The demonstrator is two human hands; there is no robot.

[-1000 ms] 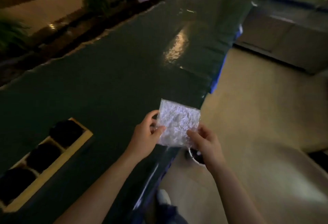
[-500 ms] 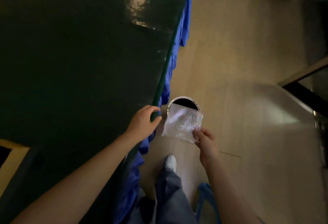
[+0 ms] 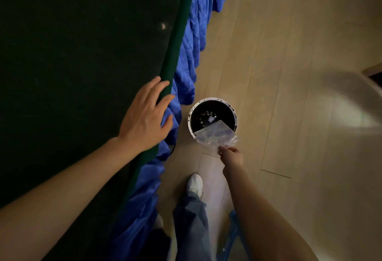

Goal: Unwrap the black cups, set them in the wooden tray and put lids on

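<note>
My right hand (image 3: 231, 155) pinches a clear bubble-wrap sheet (image 3: 215, 135) by its near corner, low over the floor. The sheet hangs over the near rim of a round white-rimmed bin (image 3: 213, 102) with a dark inside. My left hand (image 3: 144, 116) lies flat on the edge of the dark green table (image 3: 72, 64), fingers spread, holding nothing. No black cup, lid or wooden tray shows in this view.
A blue cloth (image 3: 196, 39) hangs down the table's side next to the bin. My leg and white shoe (image 3: 194, 184) stand on the pale wooden floor (image 3: 289, 95) just behind the bin. Something blue (image 3: 233, 234) sits by my right arm.
My left hand let go of the bubble wrap and came to rest on the table edge. My right hand carried the sheet down to the bin. My view swung down from the tabletop to the floor.
</note>
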